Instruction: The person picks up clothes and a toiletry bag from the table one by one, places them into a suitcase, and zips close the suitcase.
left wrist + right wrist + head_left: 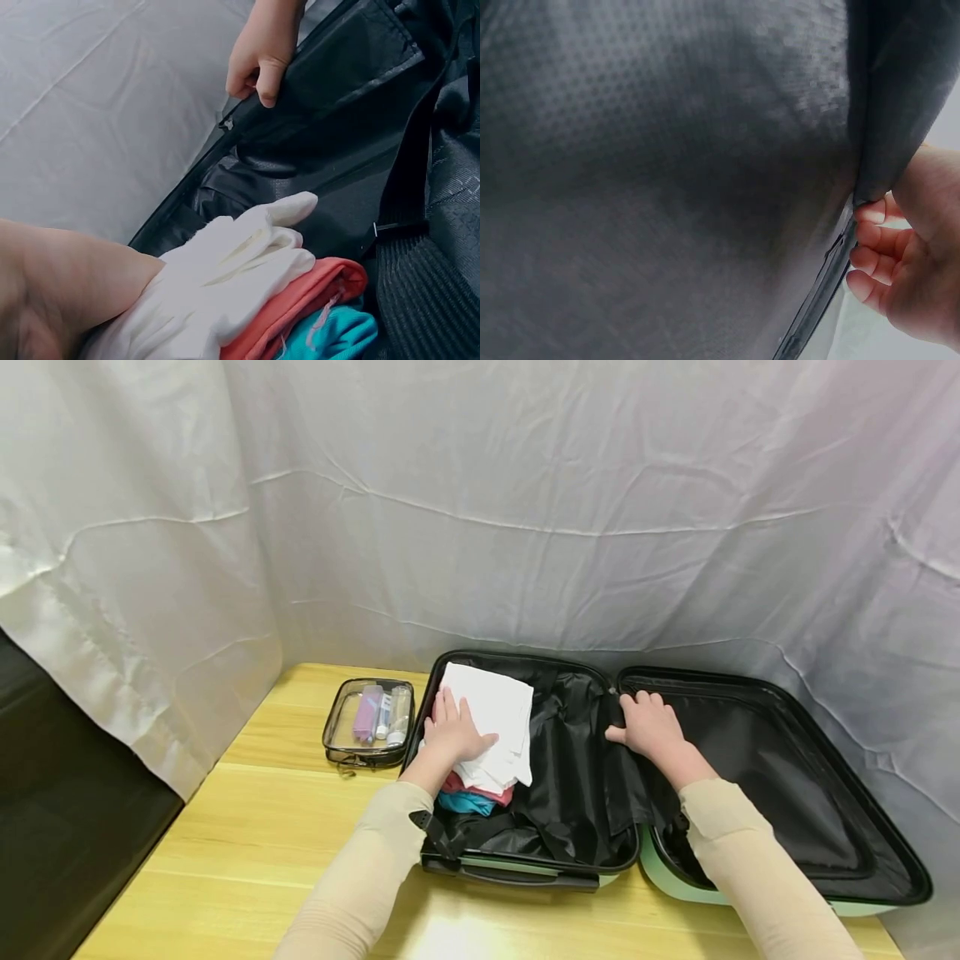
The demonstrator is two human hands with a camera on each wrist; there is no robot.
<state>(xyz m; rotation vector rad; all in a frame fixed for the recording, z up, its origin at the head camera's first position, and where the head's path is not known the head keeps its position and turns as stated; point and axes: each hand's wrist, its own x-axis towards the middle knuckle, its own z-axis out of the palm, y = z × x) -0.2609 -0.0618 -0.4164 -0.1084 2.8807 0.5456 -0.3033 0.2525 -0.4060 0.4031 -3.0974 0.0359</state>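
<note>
An open suitcase (570,760) with black lining lies on the table. In its left half sits a stack of folded clothes: a white garment (498,702) on top, a red one (300,304) and a blue one (337,334) beneath. My left hand (453,731) rests on the white garment with its fingers spread. Between the suitcase halves, my right hand (648,722) grips the edge of a black fabric divider flap (626,777). The right wrist view shows the fingertips (870,259) curled against that flap's edge, beside a zipper.
Left of the suitcase stands a clear zip pouch (341,718) with toiletries inside. The suitcase's other half (750,768) lies open at the right. A black strap (409,165) with a buckle crosses the lining. Grey-white curtain (525,527) hangs behind the wooden table (255,827).
</note>
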